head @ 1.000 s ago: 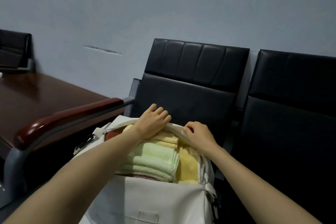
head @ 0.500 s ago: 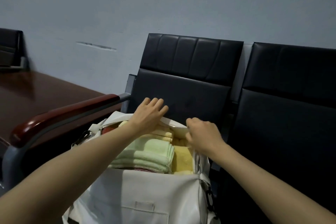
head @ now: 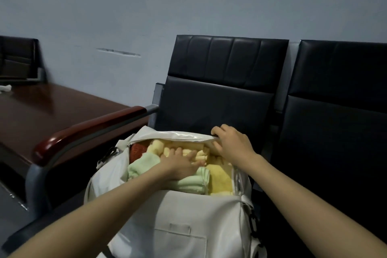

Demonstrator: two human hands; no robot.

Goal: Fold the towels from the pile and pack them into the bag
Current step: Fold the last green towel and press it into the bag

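Observation:
A white bag (head: 188, 222) stands open on the black seat in front of me. Folded towels fill it: light green ones (head: 189, 182) at the left, yellow ones (head: 221, 178) at the right and back, and a red one (head: 138, 150) in the far left corner. My left hand (head: 180, 165) lies flat inside the bag, fingers stretched, pressing down on the towels. My right hand (head: 230, 144) pinches the back rim of the bag (head: 178, 135) at its right end, fingers curled round the edge.
Black padded chair backs (head: 222, 90) stand behind the bag, a second one (head: 339, 111) to the right. A reddish wooden armrest (head: 90, 130) runs along the left. Beyond it lies a dark wooden table (head: 46, 111) with something small and white (head: 5, 88) at its far end.
My left hand left the bag's back rim and went down onto the towels. My right hand slid right along the rim and keeps its grip. The view shifted slightly.

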